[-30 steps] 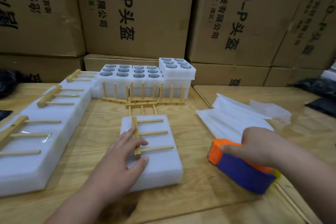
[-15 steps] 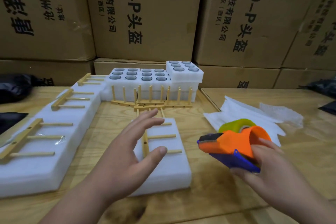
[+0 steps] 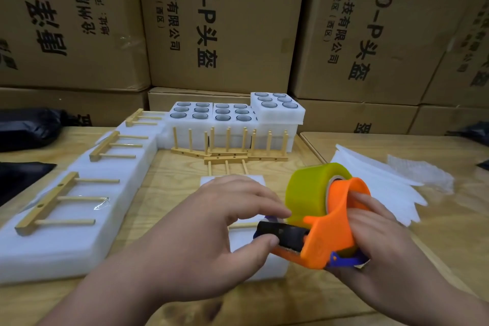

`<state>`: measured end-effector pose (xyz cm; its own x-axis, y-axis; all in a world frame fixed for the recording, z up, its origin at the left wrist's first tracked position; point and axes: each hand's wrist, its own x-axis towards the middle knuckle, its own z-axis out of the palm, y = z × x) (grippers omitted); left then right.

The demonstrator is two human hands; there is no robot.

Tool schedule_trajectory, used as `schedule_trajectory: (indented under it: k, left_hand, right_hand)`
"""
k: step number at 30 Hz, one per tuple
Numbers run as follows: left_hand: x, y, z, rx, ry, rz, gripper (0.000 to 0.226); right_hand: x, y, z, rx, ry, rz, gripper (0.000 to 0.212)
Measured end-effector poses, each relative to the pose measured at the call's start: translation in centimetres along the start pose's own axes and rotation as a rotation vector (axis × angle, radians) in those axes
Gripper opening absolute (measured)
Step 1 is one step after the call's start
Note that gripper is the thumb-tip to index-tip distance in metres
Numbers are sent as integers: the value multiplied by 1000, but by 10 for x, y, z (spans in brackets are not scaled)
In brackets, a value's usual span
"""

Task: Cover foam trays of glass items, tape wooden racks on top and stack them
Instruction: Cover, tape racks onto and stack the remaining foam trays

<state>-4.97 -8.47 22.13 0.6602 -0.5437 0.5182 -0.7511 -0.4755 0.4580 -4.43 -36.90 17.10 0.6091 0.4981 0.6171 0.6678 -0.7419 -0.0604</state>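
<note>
The right hand point(image 3: 375, 235) gripped the tape dispenser point(image 3: 325, 230) — the left hand point(image 3: 211, 225) pinched at its roller, likely freeing tape for the rack on the foam tray point(image 3: 254, 259).

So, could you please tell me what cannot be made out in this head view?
- Wooden rack on the near foam tray: mostly hidden behind the left hand and tape dispenser.
- Free tape end: not visible; left fingers cover the roller.
- Right hand: its palm is hidden behind the dispenser.
- Glass items at the back: only their rims show.
- Black bags: cut off by the left edge.
</note>
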Motion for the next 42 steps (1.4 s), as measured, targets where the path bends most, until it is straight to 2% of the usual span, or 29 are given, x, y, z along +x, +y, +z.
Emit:
schedule_trajectory:
  k: [7,10,12,16,19,22,25,27,29,31,35,38,42]
  left_hand:
    - [0,-2,-4,-61,12,-13,22]
    - [2,-4,-7,-183,11,-80,10]
    - [2,-5,-10,-239,14,-126,10]
    - [4,-9,-11,-224,111,-285,17]
    - [9,-9,-11,-273,186,-445,19]
    - [17,-11,-16,-408,217,-570,22]
    - [24,-16,-23,-599,197,-663,24]
    - [28,-21,-26,-706,203,-736,26]
    - [31,-26,-28,-796,217,-817,26]
    - [31,-32,-27,-877,227,-885,28]
    - [30,-45,-25,-957,312,-972,39]
    - [30,-50,-25,-940,365,-988,30]
    - [30,-53,-24,-829,418,-952,18]
  right_hand:
    - [4,-6,-2,44,-95,57,39]
    - [8,-10,-2,71,-137,67,37]
    - [11,-14,-2,112,-156,71,41]
    - [20,-18,-4,290,-250,183,58]
    - [33,-22,-11,424,-366,292,54]
    - [52,-22,-17,518,-398,290,40]
    - [73,-19,-19,651,-360,313,33]
    - [88,-16,-14,727,-259,393,48]
    - [105,-14,-8,677,-139,447,50]
    - [121,-14,-3,569,-91,448,50]
    - [142,-10,4,411,-135,425,60]
    - [151,-8,8,337,-181,402,64]
    - [156,-1,7,363,-218,387,56]
